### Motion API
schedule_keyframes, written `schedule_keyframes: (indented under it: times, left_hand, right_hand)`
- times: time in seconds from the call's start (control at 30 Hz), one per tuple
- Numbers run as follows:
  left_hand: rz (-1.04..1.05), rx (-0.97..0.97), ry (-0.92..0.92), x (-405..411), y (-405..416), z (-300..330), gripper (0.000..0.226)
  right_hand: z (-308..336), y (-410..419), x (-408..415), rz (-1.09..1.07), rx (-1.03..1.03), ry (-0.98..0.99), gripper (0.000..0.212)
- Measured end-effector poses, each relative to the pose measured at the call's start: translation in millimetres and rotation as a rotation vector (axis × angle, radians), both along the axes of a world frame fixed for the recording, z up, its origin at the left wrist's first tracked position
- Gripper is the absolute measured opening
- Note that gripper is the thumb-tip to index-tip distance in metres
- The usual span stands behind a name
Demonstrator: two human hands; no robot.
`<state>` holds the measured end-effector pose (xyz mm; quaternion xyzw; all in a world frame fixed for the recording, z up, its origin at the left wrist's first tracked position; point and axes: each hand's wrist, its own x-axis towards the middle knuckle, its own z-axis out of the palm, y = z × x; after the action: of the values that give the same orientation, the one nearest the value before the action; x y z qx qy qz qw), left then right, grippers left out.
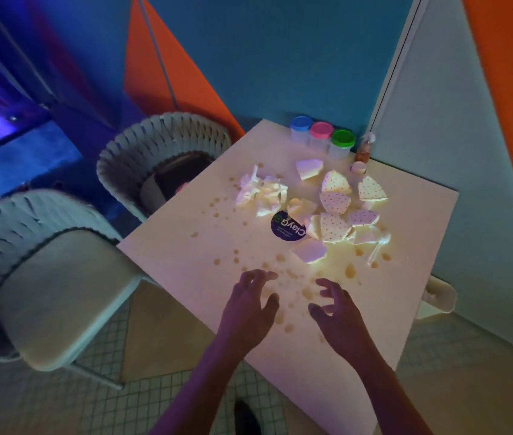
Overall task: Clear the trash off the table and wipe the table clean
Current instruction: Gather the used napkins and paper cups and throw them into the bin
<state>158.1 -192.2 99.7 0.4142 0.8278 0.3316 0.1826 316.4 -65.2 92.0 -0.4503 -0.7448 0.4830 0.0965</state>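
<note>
A white square table (179, 255) carries a heap of trash in its middle. A crumpled white paper wad (261, 193) lies at the left of the heap. Several torn dotted plate pieces (335, 200) lie to its right, with a dark round lid (288, 228) and a white plastic spoon (379, 244). Brown spill spots (349, 270) are scattered over the top. My left hand (248, 309) and my right hand (336, 312) hover over the near part of the table, fingers loosely curled, holding nothing, short of the trash.
Three tubs with blue, pink and green lids (321, 136) stand at the table's far edge beside a small spray bottle (365, 149). Two woven chairs (161, 158) (41, 277) stand to the left. A wall (453, 152) borders the right side.
</note>
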Motion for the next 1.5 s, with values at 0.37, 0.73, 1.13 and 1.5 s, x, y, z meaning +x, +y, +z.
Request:
schedule_keyframes:
  times: [0.37,0.73,1.13,1.5]
  left_hand:
    - [-0.080,0.022,0.029,-76,10,0,0.040]
    - [-0.203,-0.101,0.121,-153,84,11,0.040]
    - [-0.224,-0.302,0.191,-224,172,7,0.055]
    - [-0.299,-0.473,0.157,-317,252,-48,0.085]
  right_hand:
    - [2,-1,-59,-0.055,0.010,0.019,0.052]
    - [-1,78,-131,-0.019,0.072,0.045,0.055]
    - [-6,138,-187,-0.056,0.029,-0.040,0.055]
    - [-26,173,-289,-0.195,0.047,-0.171,0.060]
